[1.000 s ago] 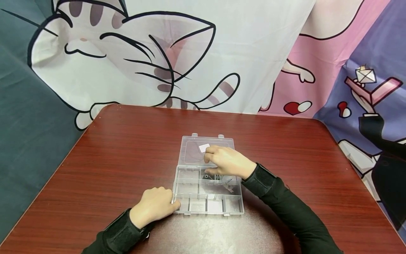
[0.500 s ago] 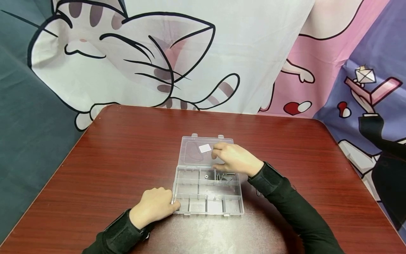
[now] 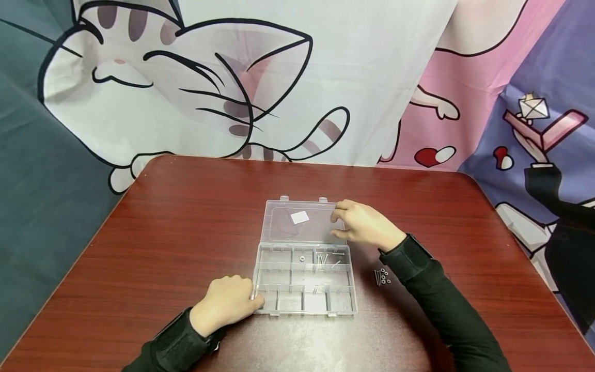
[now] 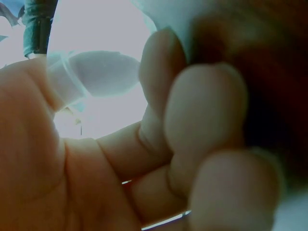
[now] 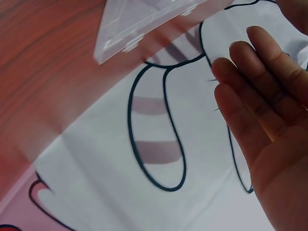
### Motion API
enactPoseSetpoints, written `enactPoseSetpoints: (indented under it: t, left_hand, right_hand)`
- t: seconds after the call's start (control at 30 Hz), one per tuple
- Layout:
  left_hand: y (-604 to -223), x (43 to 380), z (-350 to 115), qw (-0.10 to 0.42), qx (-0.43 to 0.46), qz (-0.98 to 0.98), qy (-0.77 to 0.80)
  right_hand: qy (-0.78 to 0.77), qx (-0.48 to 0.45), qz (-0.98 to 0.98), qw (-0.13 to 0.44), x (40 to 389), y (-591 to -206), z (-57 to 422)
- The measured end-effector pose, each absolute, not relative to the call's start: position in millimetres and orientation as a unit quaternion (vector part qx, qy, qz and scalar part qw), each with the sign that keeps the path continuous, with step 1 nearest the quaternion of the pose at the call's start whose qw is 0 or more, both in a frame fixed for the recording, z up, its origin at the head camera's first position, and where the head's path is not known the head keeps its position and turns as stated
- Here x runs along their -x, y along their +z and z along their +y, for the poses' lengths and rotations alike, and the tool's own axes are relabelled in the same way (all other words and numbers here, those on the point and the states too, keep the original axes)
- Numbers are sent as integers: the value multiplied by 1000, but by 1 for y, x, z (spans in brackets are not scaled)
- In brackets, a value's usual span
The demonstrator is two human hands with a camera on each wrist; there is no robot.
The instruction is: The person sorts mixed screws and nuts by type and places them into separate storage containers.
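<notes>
1. Filling the background, a printed cloth [image 3: 381,57] shows a cat, with pink and blue parts at the right.
2. Below it stands a reddish-brown table [image 3: 200,222].
3. Dark sleeves [image 3: 446,310] with black wrist bands come in from the near edge.
4. On the table, between the two sleeves, lies a clear compartment box [image 3: 274,275], its lid [image 3: 279,227] laid back on the far side.
5. The left hand [image 3: 225,299] grips the box's left edge near the front corner, thumb over the rim and fingers curled outside.
6. The right hand [image 3: 364,225] is over the lid's right edge, thumb and fingers apart, fingers loosely bent; whether they touch the lid I cannot tell.
7. A white label [image 3: 299,217] shows on the lid.
8. Right of the box, near the right sleeve, small dark rods and rings [image 3: 382,277] lie grouped on the table.
9. Thin screws [image 3: 322,260] lie in the back row's right compartment.
10. One small ring [image 3: 302,259] sits in that row's middle compartment.
</notes>
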State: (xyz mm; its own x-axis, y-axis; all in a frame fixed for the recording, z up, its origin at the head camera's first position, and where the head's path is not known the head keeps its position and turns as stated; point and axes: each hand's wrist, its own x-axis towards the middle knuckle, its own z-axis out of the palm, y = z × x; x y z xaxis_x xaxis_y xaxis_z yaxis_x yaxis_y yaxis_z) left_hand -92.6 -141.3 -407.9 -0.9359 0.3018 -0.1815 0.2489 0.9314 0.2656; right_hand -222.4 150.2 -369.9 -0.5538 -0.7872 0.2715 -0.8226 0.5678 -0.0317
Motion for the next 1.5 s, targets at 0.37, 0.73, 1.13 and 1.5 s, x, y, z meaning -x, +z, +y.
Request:
enactPoseSetpoints:
  t: [0.37,0.73,1.13,1.5]
  left_hand:
    - [-409,93,-141,116,-140,976,116]
    - [-407,93,-141,118,-139,976,116]
    - [-408,92,-141,120,-134,975,128]
    - [-409,93,-140,115,-136,976,125]
  right_hand:
    - [82,-423,-896,110,229,-377,176]
    - [81,-395,-910,96,230,-386,201]
    - [94,-352,-930,44,228,-398,229]
    - [77,-359,-930,7,224,-408,235]
